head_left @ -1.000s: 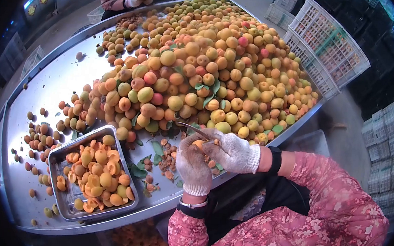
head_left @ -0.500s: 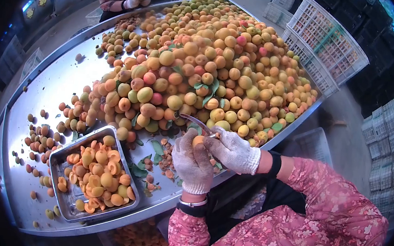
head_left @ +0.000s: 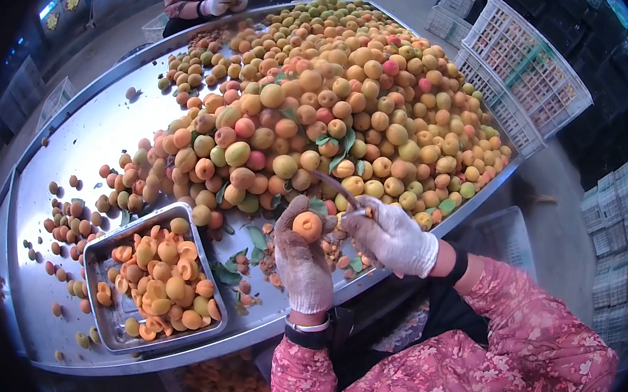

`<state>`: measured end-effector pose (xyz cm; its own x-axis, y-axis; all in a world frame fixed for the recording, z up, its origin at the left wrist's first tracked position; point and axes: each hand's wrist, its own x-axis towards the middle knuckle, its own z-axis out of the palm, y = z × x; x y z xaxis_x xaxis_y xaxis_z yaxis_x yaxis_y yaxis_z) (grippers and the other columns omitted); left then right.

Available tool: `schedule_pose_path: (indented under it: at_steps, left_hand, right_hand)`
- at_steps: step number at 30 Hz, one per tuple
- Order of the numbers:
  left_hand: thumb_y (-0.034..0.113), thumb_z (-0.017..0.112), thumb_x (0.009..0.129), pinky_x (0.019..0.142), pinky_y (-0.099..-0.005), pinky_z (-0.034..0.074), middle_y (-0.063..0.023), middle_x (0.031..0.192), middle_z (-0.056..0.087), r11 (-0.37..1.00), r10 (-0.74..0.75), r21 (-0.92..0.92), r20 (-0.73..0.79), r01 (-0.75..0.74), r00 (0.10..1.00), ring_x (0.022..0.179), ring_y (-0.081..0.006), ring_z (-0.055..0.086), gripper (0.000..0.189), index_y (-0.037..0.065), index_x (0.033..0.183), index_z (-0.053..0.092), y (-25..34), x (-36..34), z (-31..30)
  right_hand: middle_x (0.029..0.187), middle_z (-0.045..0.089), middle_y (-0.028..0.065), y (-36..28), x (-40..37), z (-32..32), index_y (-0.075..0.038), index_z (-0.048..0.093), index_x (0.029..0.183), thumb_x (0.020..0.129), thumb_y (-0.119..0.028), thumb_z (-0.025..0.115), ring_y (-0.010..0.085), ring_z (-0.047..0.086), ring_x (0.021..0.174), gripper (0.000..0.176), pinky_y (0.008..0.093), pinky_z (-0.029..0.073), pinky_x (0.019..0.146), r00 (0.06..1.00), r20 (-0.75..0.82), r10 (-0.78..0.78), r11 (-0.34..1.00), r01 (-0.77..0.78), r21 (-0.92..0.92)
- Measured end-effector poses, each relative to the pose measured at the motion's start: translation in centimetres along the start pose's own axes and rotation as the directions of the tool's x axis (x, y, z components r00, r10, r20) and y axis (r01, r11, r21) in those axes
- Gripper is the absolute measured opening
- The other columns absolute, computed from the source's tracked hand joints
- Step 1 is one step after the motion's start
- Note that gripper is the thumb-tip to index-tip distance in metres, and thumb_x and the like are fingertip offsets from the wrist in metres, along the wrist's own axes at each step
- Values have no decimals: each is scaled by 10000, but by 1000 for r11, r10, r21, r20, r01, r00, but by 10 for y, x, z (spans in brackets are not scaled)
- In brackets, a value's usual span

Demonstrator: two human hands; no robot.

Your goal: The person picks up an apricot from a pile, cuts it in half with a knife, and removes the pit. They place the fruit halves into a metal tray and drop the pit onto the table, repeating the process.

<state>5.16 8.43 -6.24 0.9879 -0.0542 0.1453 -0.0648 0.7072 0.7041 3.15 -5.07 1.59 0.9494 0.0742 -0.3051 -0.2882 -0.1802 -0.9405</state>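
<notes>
In a white knitted glove, my left hand [head_left: 301, 258] is closed round an apricot [head_left: 307, 226], whose top shows a small round mark or cut. Just to the right, my gloved right hand [head_left: 393, 234] grips a knife with a curved blade [head_left: 337, 187]. The blade points up and left, apart from the fruit. Beyond both hands rises a large heap of apricots [head_left: 380, 120] with some green leaves. A metal tray [head_left: 105, 320] of halved and whole apricots [head_left: 169, 273] stands to the left. Apricot stones and scraps [head_left: 342, 258] lie beneath my hands.
All this rests on a metal table [head_left: 142, 106] with a raised rim. White crates [head_left: 520, 65] of fruit stand past its right edge. Across the table, a person's gloved hands [head_left: 225, 1] work close together. A crate of apricot pieces [head_left: 227, 382] sits below the near edge.
My hands have moved apart. The right hand has drawn the knife away to the right, and the apricot in my left hand now shows its top. The view has shifted slightly.
</notes>
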Motion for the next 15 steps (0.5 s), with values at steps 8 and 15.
schedule_pose_path:
  at_steps: [8,15]
  left_hand:
    - [403,515,956,992,-355,429,-115,1265,487,1000,-11,-8,-48,11,999,1120,-227,533,569,-13,1328,404,-6,-1,-4]
    - [355,488,979,930,-399,494,-145,1186,525,999,3,48,-51,0,999,1046,-270,598,506,24,1345,372,-4,-1,-1]
  right_hand:
    - [764,670,92,22,-11,13,4,498,1198,926,-150,582,182,679,673,324,284,514,594,960,28,-278,839,257,-480]
    - [720,642,119,28,-14,23,-41,518,1214,922,-181,589,245,663,634,332,328,491,563,961,4,-276,824,239,-514]
